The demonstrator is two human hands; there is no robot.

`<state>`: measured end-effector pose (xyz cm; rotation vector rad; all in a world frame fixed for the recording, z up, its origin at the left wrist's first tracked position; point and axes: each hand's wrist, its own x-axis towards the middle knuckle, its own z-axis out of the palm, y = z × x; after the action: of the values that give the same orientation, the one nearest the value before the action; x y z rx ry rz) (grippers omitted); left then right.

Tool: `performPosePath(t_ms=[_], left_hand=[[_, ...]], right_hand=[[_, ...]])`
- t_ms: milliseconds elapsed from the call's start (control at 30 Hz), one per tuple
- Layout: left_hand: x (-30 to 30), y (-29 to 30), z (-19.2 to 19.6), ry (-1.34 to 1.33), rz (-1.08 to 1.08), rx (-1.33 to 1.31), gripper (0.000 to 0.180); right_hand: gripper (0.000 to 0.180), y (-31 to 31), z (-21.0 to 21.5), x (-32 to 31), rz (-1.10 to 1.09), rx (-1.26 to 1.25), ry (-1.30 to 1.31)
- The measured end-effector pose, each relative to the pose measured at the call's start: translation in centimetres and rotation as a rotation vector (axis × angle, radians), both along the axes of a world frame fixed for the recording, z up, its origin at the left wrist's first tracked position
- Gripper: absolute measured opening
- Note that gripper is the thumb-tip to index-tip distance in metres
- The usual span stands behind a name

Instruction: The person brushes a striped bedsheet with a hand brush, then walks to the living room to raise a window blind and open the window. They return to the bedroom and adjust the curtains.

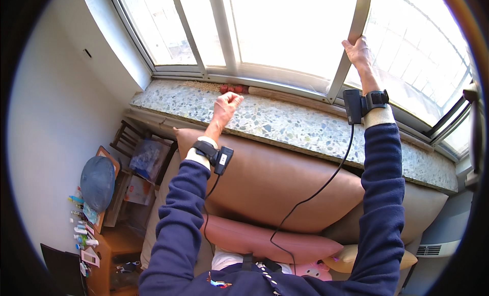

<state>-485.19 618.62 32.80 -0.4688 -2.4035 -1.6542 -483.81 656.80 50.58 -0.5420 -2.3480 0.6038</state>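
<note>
My right hand (358, 52) is raised to the window and wraps round the upright metal edge of a sliding window sash (341, 74). The thumb lies on the left side of that edge. Over the speckled stone sill (285, 122) hangs my left hand (225, 110), its fingers curled together; whether anything is inside them is hidden. Just beyond it, small dark red objects (232, 88) lie against the window track, with pale beige grains (202, 85) strewn to their left.
A brown sofa back (285, 181) runs below the sill, with a pink cushion (270, 240) in front. At the left stand a wooden chair (124, 138) and a cabinet (104, 255) with bottles. Black cables (318, 191) hang from both wrist devices.
</note>
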Motion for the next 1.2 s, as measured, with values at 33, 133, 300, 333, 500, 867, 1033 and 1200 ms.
performPosePath(t_ms=[33, 133, 300, 333, 500, 867, 1033, 1200], left_hand=[[-0.1, 0.6, 0.6, 0.003, 0.065, -0.011, 0.018], [-0.2, 1.9, 2.3, 0.052, 0.114, -0.029, 0.019], [-0.7, 2.2, 4.7, 0.105, 0.187, 0.014, 0.018], [-1.1, 2.1, 5.0, 0.144, 0.202, 0.04, 0.017], [-4.1, 1.4, 6.1, 0.192, 0.287, 0.184, 0.027], [-11.9, -0.9, 7.0, 0.159, 0.278, 0.154, 0.079], [-13.5, -1.5, 7.7, 0.13, 0.234, 0.227, 0.062], [-13.6, -1.3, 8.2, 0.223, 0.163, 0.365, 0.059]], right_hand=[[0.052, 1.2, 0.1, 0.7, 0.004, -0.012, 0.001], [0.051, 4.6, 0.5, 2.4, 0.039, -0.001, 0.009], [0.05, 8.8, -0.1, 4.3, -0.007, 0.02, 0.037], [0.053, 9.3, -0.3, 4.5, -0.008, 0.026, 0.04], [0.054, 10.7, -1.1, 4.6, -0.034, 0.067, 0.084], [0.063, -8.9, 3.5, 0.5, 0.091, 0.918, 0.587], [0.038, -23.8, 3.8, -6.8, 0.634, 1.048, 0.317], [0.025, -31.5, 4.2, -12.4, 0.582, 1.265, 0.229]])
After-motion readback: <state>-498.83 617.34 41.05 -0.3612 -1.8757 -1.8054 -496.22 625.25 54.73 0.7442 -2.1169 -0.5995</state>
